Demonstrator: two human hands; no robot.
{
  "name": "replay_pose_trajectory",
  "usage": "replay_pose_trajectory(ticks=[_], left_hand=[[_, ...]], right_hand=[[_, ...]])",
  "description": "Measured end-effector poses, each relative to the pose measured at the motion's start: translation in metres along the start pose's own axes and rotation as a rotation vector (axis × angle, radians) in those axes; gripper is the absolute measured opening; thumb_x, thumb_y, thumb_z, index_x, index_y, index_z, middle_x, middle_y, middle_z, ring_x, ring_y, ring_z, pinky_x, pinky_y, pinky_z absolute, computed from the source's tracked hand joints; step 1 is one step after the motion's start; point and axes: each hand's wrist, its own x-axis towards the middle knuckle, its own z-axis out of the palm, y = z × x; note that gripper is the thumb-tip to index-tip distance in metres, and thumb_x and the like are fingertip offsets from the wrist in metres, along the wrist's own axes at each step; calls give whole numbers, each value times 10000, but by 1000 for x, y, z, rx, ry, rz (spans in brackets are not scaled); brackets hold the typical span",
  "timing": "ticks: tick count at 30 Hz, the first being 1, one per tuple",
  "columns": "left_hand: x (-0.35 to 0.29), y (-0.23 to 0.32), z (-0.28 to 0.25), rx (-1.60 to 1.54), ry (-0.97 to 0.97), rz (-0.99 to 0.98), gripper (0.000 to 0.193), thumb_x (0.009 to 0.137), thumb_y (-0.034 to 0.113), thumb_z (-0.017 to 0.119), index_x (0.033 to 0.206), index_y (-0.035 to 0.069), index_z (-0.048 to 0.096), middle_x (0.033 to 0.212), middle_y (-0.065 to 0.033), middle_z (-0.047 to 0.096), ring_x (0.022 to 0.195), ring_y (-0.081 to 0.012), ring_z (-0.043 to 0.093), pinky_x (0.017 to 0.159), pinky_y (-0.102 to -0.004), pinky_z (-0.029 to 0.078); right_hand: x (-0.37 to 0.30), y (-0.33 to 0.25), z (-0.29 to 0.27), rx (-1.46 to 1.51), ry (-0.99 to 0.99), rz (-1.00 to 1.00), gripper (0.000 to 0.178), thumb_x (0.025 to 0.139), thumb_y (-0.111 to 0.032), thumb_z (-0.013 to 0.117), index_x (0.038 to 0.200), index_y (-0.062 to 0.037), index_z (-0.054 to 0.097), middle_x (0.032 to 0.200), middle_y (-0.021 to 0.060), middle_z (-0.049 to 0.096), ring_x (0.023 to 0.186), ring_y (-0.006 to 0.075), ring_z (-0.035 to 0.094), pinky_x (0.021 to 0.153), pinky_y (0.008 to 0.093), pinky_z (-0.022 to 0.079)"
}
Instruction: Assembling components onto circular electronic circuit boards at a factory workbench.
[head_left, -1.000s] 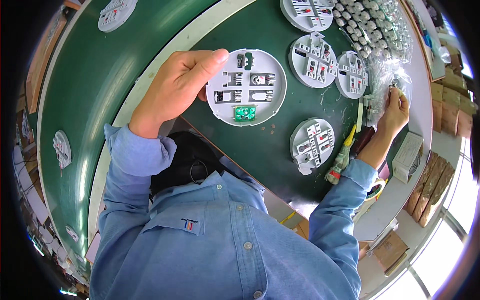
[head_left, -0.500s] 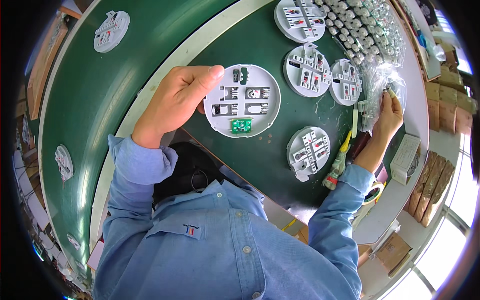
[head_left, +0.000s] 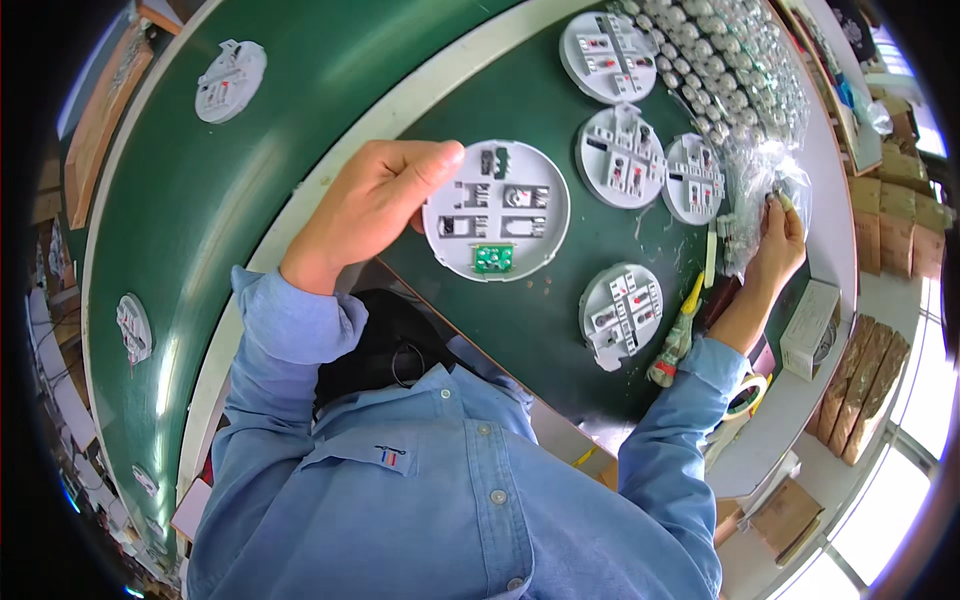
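Observation:
My left hand [head_left: 368, 205] holds a round white plastic base plate [head_left: 497, 208] by its left edge, thumb on its rim, over the dark green bench mat. The plate carries several metal contacts and a small green circuit board [head_left: 492, 258] near its lower edge. My right hand [head_left: 782, 235] reaches out to the right, fingers curled into a crinkled clear plastic bag [head_left: 758, 178] of small parts. What the fingertips pinch is too small to tell.
Three more white plates [head_left: 622, 155] [head_left: 693, 178] [head_left: 608, 42] lie beyond, another [head_left: 622, 313] nearer me. A yellow-green handled screwdriver [head_left: 678, 335] lies by my right forearm. A tray of small silvery parts [head_left: 740, 70] sits far right. The green conveyor belt [head_left: 200, 220] carries plates [head_left: 230, 80].
My left hand has kept its hold on the round plate, shifting only slightly. My right hand has stayed at the plastic bag, edging a little further into it.

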Motion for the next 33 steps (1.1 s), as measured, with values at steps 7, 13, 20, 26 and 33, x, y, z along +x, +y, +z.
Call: replay_pose_trajectory(ticks=[7, 13, 20, 26, 33], left_hand=[[5, 27, -20, -63, 309, 77, 431, 1096, 411, 687, 998, 3, 785, 715, -17, 672, 627, -141, 601, 589, -327, 480], [17, 28, -85, 1024, 795, 457, 361, 960, 353, 812, 1097, 20, 779, 1007, -141, 764, 886, -357, 705, 751, -457, 549], [22, 6, -216, 1155, 816, 131, 362, 977, 283, 770, 1262, 59, 772, 1214, -140, 782, 1051, -378, 736, 958, -479, 576], [-11, 2, -292, 928, 504, 25, 257, 971, 245, 756, 1144, 65, 816, 1066, -98, 827, 963, -266, 774, 893, -395, 594], [-18, 11, -266, 998, 659, 322, 219, 922, 317, 786, 1048, 139, 813, 976, -96, 803, 855, -262, 750, 777, -409, 571]], right_hand=[[6, 25, -38, -18, -6, -6, 296, 1039, -123, 758, 1285, 42, 756, 1154, 66, 770, 1008, 135, 706, 894, 251, 569], [21, 37, -16, 40, -52, -14, 306, 1054, -112, 740, 1317, 43, 738, 1193, 89, 766, 1050, 151, 711, 937, 275, 580], [31, 41, -34, -95, -24, -133, 326, 1064, -169, 738, 1283, 72, 745, 1172, 119, 780, 1046, 190, 735, 933, 316, 612], [54, 58, -27, -31, 5, -127, 356, 1054, -199, 755, 1284, 73, 748, 1185, 136, 782, 1061, 205, 742, 934, 318, 617], [-3, 7, -143, -332, 275, -207, 377, 1059, -231, 750, 1340, 21, 750, 1248, 143, 785, 1098, 247, 747, 946, 355, 622]])
